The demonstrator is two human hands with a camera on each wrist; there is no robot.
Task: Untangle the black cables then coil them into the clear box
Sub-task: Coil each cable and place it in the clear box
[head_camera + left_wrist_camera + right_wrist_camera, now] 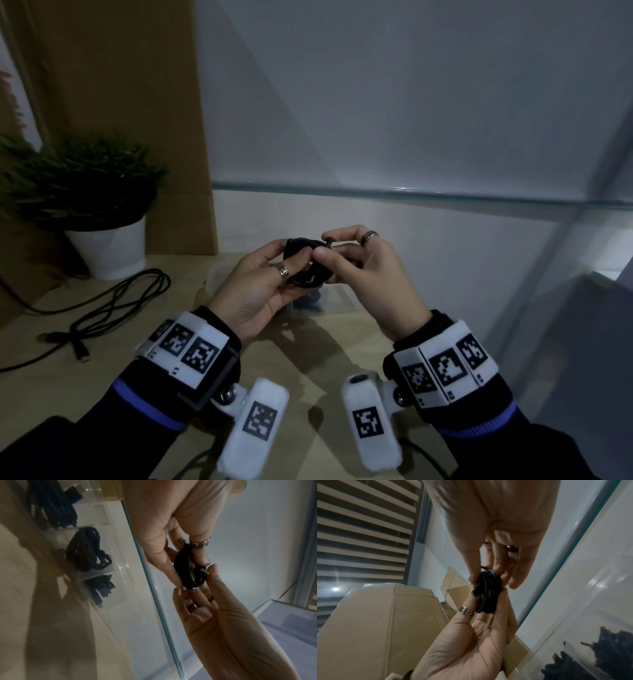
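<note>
Your left hand (260,284) grips the coiled cable (306,263) above the clear box (219,277); your right hand (363,270) pinches its plug end. Loosen either grip and the coil likely springs open before it's boxed

The head view looks forward and down from above both wrists, across the tabletop (301,346) to the wall at its far edge. The left wrist view looks close along the left hand (173,524) toward its fingers; the right wrist view does likewise along the right hand (496,520). All three share the coiled black cable (306,263) held between both hands.
</note>
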